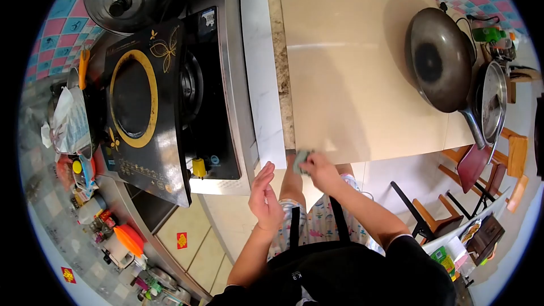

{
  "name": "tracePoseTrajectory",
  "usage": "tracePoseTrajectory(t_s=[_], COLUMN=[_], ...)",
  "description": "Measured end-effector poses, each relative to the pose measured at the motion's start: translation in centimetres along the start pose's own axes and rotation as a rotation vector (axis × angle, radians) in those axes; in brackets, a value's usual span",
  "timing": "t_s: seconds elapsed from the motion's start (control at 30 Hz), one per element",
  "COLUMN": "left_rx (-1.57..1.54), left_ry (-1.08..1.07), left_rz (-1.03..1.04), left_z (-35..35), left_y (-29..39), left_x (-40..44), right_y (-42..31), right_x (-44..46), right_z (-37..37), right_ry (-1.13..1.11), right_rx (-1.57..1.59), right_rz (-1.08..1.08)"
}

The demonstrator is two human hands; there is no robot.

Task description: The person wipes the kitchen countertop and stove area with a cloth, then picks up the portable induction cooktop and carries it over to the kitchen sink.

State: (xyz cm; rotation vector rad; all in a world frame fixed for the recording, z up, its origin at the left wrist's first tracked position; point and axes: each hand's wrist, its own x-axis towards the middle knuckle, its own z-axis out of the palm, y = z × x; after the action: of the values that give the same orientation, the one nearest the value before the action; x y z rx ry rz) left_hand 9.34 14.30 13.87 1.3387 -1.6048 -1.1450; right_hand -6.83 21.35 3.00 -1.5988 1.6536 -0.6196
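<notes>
Just beside the near left corner of the beige tabletop (351,68), a person's right hand (322,174) had its grip wrapped around a small grey-green pad (301,162). The left hand (264,198) hung in the air to that corner's left, fingers straight and grip bare. A wok (439,59) stood toward the tabletop's right end; a black induction cooker (135,93) sat well to the tabletop's left.

The wide head view looks steeply down over the counter (345,85).
</notes>
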Motion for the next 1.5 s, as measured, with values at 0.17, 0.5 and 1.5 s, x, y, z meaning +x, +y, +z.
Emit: tracePoseTrajectory(t_s=[0.17,0.5,1.5], left_rx=[0.006,-0.088,0.320], left_ry=[0.014,-0.099,-0.129], left_rz=[-0.008,-0.141,0.073], left_z=[-0.1,3.0,7.6], left_y=[-0.7,-0.7,-6.9], left_x=[0.3,-0.7,3.2], right_y=[1.2,2.6,11.5], right_x=[-0.1,5.9,9.5], right_z=[-6.0,-3.7,-13.1], right_ry=[0.023,0.244,0.691], right_rx=[0.325,-0.244,-0.595], right_rz=[0.239,0.009,0.452])
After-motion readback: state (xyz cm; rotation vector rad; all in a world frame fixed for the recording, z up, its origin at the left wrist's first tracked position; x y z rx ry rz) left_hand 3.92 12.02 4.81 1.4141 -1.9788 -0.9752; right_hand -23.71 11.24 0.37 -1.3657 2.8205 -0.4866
